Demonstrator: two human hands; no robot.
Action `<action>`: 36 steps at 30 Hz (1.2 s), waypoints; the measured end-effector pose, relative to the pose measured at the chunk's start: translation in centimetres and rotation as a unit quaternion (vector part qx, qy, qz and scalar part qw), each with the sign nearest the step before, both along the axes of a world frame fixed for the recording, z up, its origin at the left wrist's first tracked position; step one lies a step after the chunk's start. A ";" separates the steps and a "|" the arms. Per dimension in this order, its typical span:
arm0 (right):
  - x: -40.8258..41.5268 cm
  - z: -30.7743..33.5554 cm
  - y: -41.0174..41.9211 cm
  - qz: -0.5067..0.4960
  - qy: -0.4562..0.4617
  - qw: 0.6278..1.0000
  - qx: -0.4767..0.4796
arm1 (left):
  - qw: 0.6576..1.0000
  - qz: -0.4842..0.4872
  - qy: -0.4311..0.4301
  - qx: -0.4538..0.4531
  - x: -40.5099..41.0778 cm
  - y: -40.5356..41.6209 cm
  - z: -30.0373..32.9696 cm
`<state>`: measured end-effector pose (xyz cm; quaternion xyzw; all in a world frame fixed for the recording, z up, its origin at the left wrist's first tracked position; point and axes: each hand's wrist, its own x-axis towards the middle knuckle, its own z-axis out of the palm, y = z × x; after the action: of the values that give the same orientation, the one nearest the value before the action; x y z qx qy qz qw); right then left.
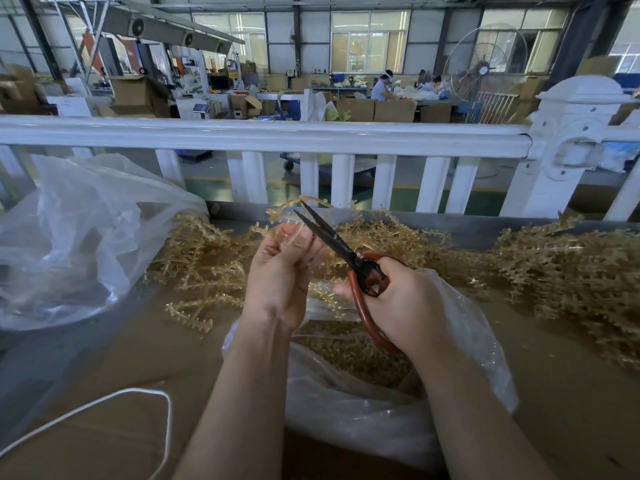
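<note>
Head view: right hand's (405, 306) scissors (341, 245) point up-left toward strip (287, 205).

Bench tally
One pair of scissors (332, 235); left hand (280, 275), right hand (407, 304); two bags, far bag (76, 237) and near bag (363, 414); one cord (138, 395); amber sprues (201, 258) past counting.

An amber plastic strip (294, 203) is pinched in the fingers (303, 239) of the left hand (280, 275), above a clear bag (363, 420) of cut pieces. Red-handled scissors (334, 242) are gripped by the right hand (408, 306), blades slightly parted at the strip. More strips (201, 258) are heaped on the counter (114, 358).
</note>
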<state>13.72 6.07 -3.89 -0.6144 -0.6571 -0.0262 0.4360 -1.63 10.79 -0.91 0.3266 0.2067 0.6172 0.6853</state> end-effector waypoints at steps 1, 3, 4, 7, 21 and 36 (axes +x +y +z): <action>0.0 0.0 0.0 -0.002 -0.001 1.000 0.000 | 1.000 0.004 0.008 0.007 0.0 0.0 0.0; 0.0 -0.1 0.1 -0.009 -0.007 1.000 0.002 | 0.999 0.015 0.030 0.021 -0.2 0.1 0.0; 0.0 -0.1 0.1 -0.016 -0.012 1.000 0.006 | 0.999 0.020 0.041 0.027 -0.3 0.1 0.0; 0.1 -0.1 0.3 -0.038 -0.021 0.999 0.011 | 0.995 0.017 0.075 0.062 -0.5 0.1 -0.1; 0.6 -0.3 0.5 -0.029 -0.024 0.999 -0.007 | 0.982 0.009 0.145 0.122 -0.6 -0.1 -0.1; 0.7 -0.3 0.5 -0.049 -0.044 0.998 0.012 | 0.977 0.072 0.178 0.089 -0.7 -0.3 0.3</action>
<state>14.45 6.60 -4.18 -0.6387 -0.6446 -0.0828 0.4120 -2.34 10.48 -0.63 0.4752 0.2926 0.6132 0.5591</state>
